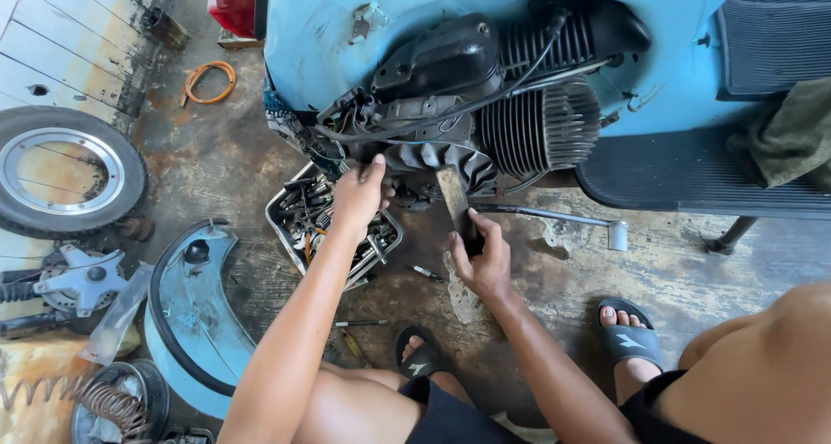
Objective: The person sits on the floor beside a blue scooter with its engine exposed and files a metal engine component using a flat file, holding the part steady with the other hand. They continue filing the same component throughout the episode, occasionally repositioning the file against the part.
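Note:
A light blue scooter point(346, 37) lies with its side open, showing the black engine point(485, 98) with its finned cylinder and fan. My left hand point(359, 193) reaches up to the engine's lower left side, fingertips against the metal near the cables. My right hand point(480, 254) grips the dark handle of a flat tool point(454, 197) whose blade points up at the underside of the engine. Both hands are just below the engine, a hand's width apart.
A metal tray point(290, 228) of sockets and bolts sits under my left hand. A blue side panel point(195, 314), a tyre point(65, 171), a hub part point(82, 279), a spring point(86, 396) and an orange cable point(208, 80) lie left. The kickstart lever point(563, 217) juts right. My sandalled feet point(628, 336) rest below.

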